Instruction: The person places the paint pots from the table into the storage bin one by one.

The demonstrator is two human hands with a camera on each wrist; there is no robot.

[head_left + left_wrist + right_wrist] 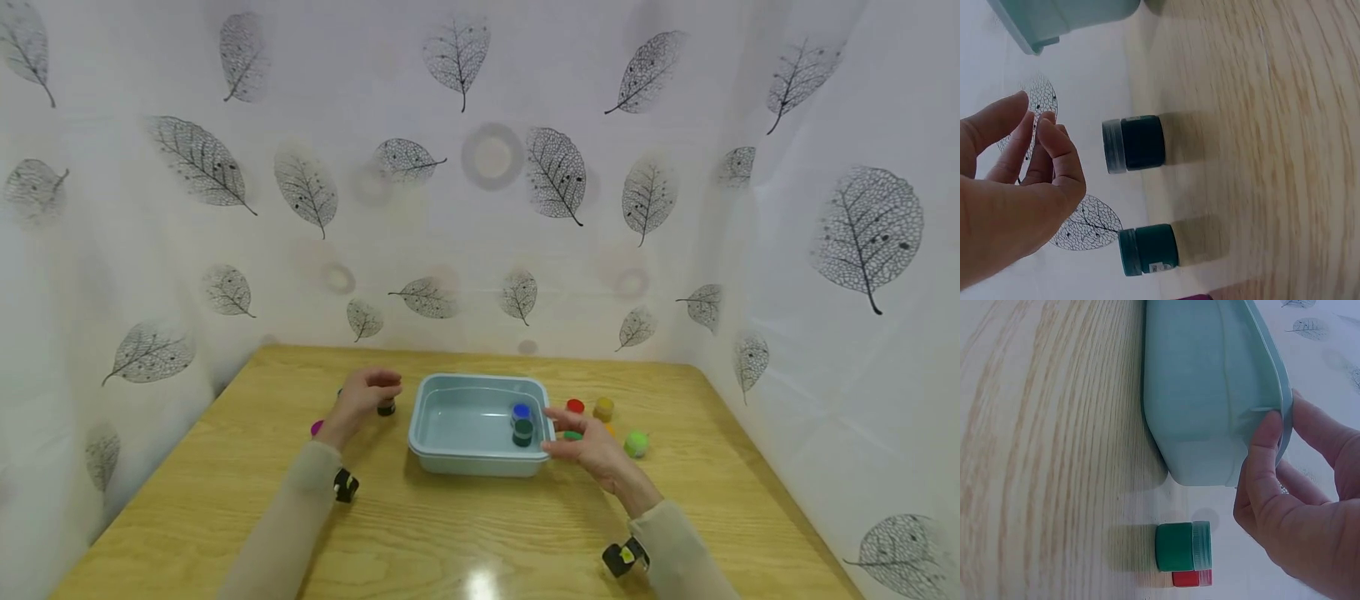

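Note:
My left hand (363, 400) hovers beside a dark paint jar (386, 408), fingers loosely bent, nothing between them. In the left wrist view that dark jar stands apart from the fingertips, with a teal jar (1155, 249) near it. My right hand (592, 450) pinches the right rim of a pale blue plastic tub (480, 456), thumb and fingers on either side of the edge in the right wrist view. Inside the tub, at its right end, are a blue-topped jar (521, 412) and a dark green jar (522, 432).
Right of the tub stand a red jar (575, 406), a yellow jar (603, 408), a green jar (1174, 547) and a light green jar (636, 444). A magenta jar (317, 427) is partly hidden by the left wrist. A leaf-print curtain (480, 250) surrounds the wooden table (480, 533).

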